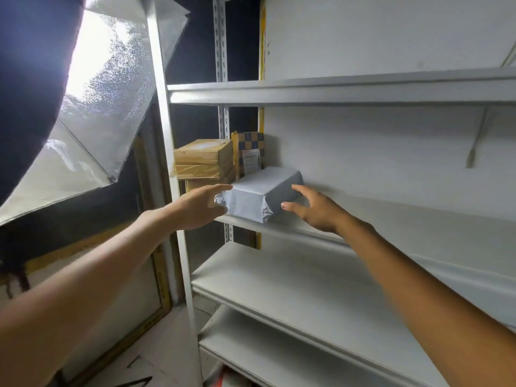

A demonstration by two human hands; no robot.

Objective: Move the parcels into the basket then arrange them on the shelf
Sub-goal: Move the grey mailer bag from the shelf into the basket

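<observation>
Reaching up to the shelf point(304, 232) with both arms, and the grey parcel point(262, 192) sits flat near the shelf's left end, its near end right at the front lip. The left hand point(199, 208) is spread wide with straight fingers, forefinger on the parcel's upper left edge and thumb down by the crumpled near corner. The right hand point(317, 210) is spread wide too, thumb tip on the near end and the other fingers fanned along the right side. Honestly can't tell whether those fingers actually touch it. Just behind, on the left, there's a stack of brown taped boxes point(203, 160), with a checkered parcel point(250, 148) standing upright beside them against the back wall. A big softbox light point(109, 113) hangs off to the left of the rack.
</observation>
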